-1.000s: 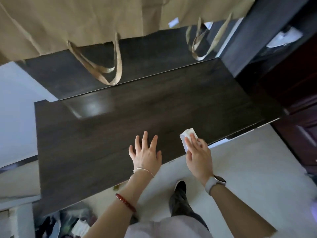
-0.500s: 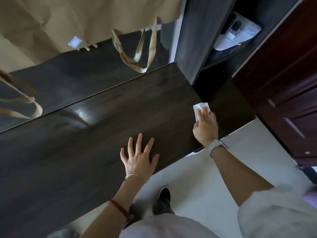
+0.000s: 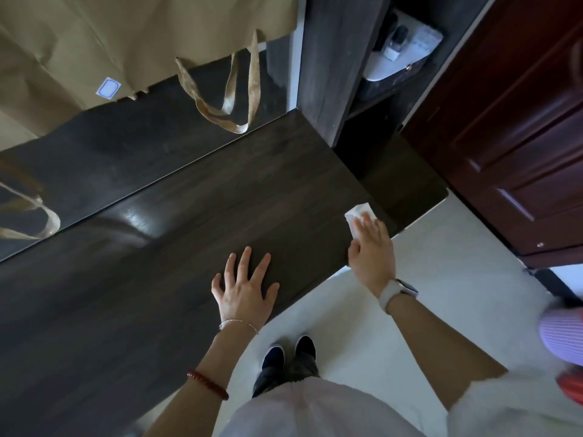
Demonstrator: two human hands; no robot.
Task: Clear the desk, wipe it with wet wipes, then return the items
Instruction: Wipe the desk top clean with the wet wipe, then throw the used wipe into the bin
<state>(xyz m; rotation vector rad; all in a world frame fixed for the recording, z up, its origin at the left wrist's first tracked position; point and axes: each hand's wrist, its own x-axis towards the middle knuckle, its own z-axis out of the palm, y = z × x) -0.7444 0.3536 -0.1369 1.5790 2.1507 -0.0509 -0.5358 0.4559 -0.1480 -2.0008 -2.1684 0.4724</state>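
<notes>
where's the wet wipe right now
Under the right hand's fingers, the wipe lies near the desk's right front corner.

The worktop [image 3: 189, 234] is dark wood-grain laminate, smooth and glossy, with a bright sheen at 9 o'clock. The wet wipe [image 3: 358, 216] at 3 o'clock looks like soft white cloth-paper. The bags [image 3: 94, 42] at 12 o'clock are matt brown paper.

The person wears a white short-sleeved top [image 3: 315, 411], dark trousers and dark shoes [image 3: 288, 351]. A thin silver chain [image 3: 238, 323] and a red bead bracelet [image 3: 208, 384] circle the left wrist; a white-strapped watch [image 3: 398, 293] sits on the right.
</notes>
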